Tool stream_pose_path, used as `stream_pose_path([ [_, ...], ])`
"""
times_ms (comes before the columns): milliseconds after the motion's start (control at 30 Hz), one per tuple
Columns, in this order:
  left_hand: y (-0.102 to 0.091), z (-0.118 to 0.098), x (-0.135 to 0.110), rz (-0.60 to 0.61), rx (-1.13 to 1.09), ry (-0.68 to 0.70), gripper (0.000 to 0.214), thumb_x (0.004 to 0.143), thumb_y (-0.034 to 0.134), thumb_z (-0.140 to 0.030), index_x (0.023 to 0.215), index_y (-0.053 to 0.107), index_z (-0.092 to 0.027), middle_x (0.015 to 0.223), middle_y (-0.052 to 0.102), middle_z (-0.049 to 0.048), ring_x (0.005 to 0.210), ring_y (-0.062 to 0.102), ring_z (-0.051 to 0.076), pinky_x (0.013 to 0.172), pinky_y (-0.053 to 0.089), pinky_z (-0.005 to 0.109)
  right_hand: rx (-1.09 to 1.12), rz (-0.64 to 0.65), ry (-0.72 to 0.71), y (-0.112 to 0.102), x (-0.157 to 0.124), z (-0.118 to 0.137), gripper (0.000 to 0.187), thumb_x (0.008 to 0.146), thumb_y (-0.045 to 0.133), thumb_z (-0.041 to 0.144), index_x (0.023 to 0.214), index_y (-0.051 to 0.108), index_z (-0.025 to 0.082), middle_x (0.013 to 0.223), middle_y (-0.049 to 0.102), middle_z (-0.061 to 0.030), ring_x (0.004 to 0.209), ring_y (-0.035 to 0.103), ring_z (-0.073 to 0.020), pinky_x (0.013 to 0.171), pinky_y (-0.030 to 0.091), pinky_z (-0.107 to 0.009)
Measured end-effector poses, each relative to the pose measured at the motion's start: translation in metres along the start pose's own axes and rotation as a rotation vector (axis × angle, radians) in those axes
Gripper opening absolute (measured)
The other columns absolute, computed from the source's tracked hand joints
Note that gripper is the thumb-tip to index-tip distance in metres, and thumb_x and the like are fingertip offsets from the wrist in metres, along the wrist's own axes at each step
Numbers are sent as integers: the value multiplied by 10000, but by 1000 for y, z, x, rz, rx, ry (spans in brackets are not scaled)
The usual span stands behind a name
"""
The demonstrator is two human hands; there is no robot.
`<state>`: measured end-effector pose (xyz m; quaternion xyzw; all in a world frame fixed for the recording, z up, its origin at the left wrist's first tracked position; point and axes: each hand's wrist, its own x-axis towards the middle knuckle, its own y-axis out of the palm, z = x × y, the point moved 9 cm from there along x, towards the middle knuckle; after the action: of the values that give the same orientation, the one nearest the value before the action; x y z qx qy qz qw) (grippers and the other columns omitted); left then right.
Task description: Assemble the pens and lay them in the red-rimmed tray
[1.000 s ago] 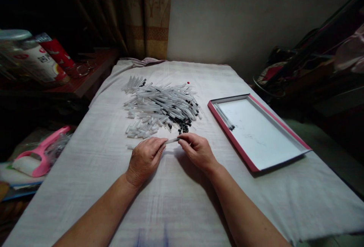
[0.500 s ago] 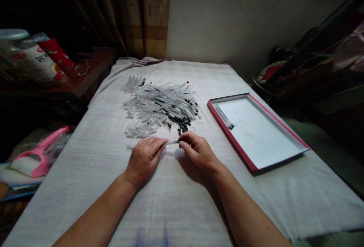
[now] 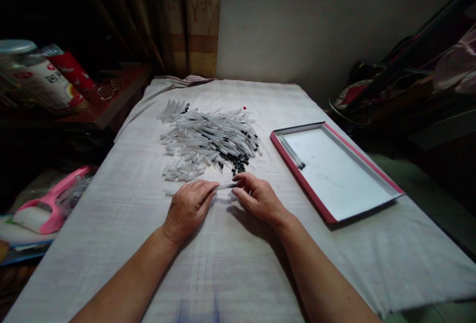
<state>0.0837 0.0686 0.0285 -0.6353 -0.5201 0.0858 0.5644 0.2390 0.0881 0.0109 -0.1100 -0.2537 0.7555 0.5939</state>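
Cloth (image 3: 223, 263): pale, thin-woven fabric with faint checks, creased at the right, blue stains at the edge nearest me.
Forearms (image 3: 126, 268): bare, slanting forward and inward.
Left hand (image 3: 189, 204): back turned up, knuckles bent, thumb and forefinger pinched together on one end of a slim tube (image 3: 224, 186).
Right hand (image 3: 260, 199): fingers curled inward, thumb and forefinger a little apart about the tube's dark end; whether they press on it I cannot tell.
That tube: smooth, translucent, black at the right end, lying crosswise between my hands.
Loose piece (image 3: 169, 192): whitish, straight, just left of my left hand.
Shallow tray (image 3: 303, 179): to my right, white floor, pink outer walls; a few dark-ended tubes (image 3: 292, 152) line its left side.
Short caps (image 3: 184, 168): cloudy white stubby cylinders, at the near left of the pile (image 3: 211, 129).
Black bits (image 3: 240, 163): small cylinders clustered at its near right.
Pile itself: long translucent tubes lying aslant over one another, black ends among them.
Red bit (image 3: 244, 108): tiny, at the pile's far right.
Side table (image 3: 134, 85): reddish brown, bearing a lidded jar (image 3: 44, 82), a red packet (image 3: 74, 70) and thin-framed glasses (image 3: 106, 93).
Curtain (image 3: 203, 15): brown, in folds, with a patterned band.
Wall (image 3: 297, 25): flat, grey-white.
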Motion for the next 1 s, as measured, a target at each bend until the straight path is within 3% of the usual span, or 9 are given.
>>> stream_pose_path([
  [67, 0, 0, 0, -4, 0, 3, 222, 961, 485, -250, 1094, 652, -190, 966, 726, 74, 863, 674, 200, 769, 527, 332, 6, -1, -1, 0, 0, -1, 172, 854, 580, 282, 1008, 622, 217, 801, 680, -4, 621, 563, -123, 607, 419, -241],
  [167, -1, 0, 0, -12, -3, 8, 226, 960, 487, -255, 1093, 656, -183, 962, 726, 78, 865, 674, 207, 768, 530, 339, -21, -10, -12, -1, 0, -2, 121, 879, 544, 291, 895, 634, 213, 749, 664, -3, 656, 573, -133, 643, 424, -251],
  [300, 1, 1, 0, 0, -15, -6, 230, 956, 491, -260, 1094, 662, -193, 966, 725, 77, 866, 673, 205, 785, 532, 343, 19, -7, -5, 1, 0, -2, 167, 847, 583, 282, 998, 626, 224, 792, 684, 0, 599, 551, -120, 595, 420, -241],
  [700, -1, 3, 0, 5, -26, -15, 223, 946, 515, -264, 1083, 683, -211, 965, 739, 67, 867, 684, 194, 767, 525, 321, 24, -28, -22, -1, 1, 1, 88, 851, 573, 275, 856, 645, 223, 711, 669, 5, 647, 592, -139, 654, 443, -259],
  [833, -9, 0, 1, -71, 13, 12, 219, 939, 536, -280, 1069, 705, -229, 947, 755, 60, 844, 699, 191, 729, 515, 305, 192, -68, 59, 5, 1, -11, 110, 840, 587, 307, 811, 638, 213, 671, 660, 11, 623, 598, -136, 635, 461, -259],
  [1000, -17, 2, 2, -118, 43, 13, 197, 931, 560, -293, 1064, 697, -242, 970, 758, 51, 885, 703, 204, 777, 512, 330, 415, -98, 220, 12, 3, -24, 213, 790, 637, 411, 736, 607, 207, 607, 622, 20, 453, 477, -98, 445, 385, -227],
])
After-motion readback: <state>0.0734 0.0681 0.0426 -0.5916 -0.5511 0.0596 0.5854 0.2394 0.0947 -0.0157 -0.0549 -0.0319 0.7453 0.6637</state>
